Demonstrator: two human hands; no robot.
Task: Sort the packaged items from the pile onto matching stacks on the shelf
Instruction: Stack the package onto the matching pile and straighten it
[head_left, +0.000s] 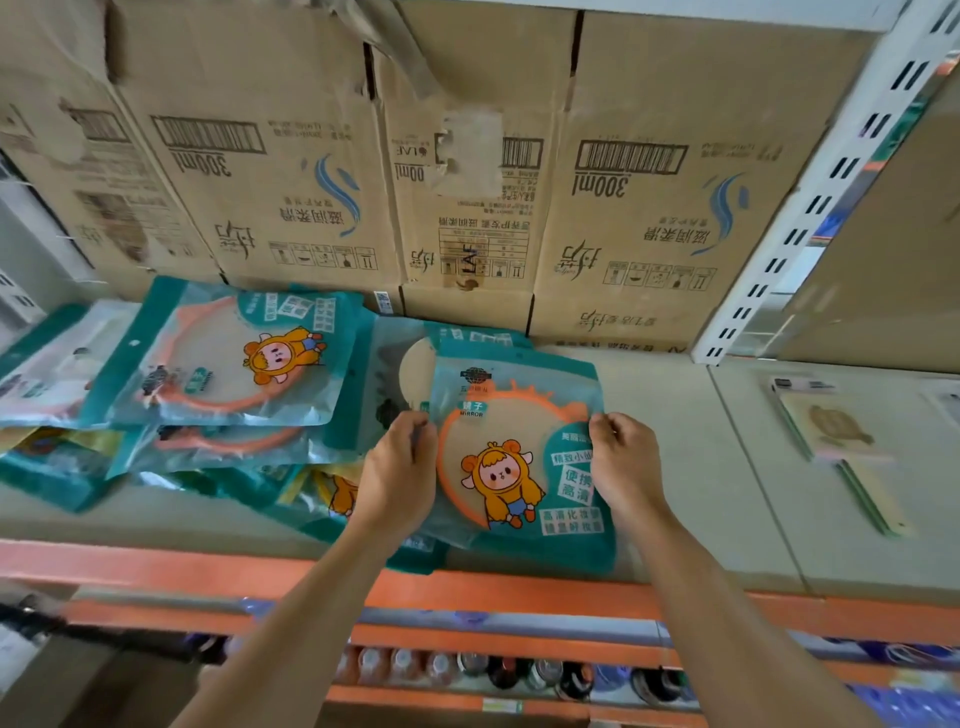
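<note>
Reaching in from the bottom edge, the left hand (400, 467) and the right hand (623, 462) are each pinching a side edge of the teal mirror packet (514, 483), fingers curled onto the film. That packet is lying between the two hands over the front part of the shelf (675, 467), overlapping other packets (415, 553) under its left side, with the pile (223, 364) spreading just to the left. It is looking light and flat, its glossy wrap probably slippery and the mirror inside likely breakable, so holding both side edges is looking sensible.
</note>
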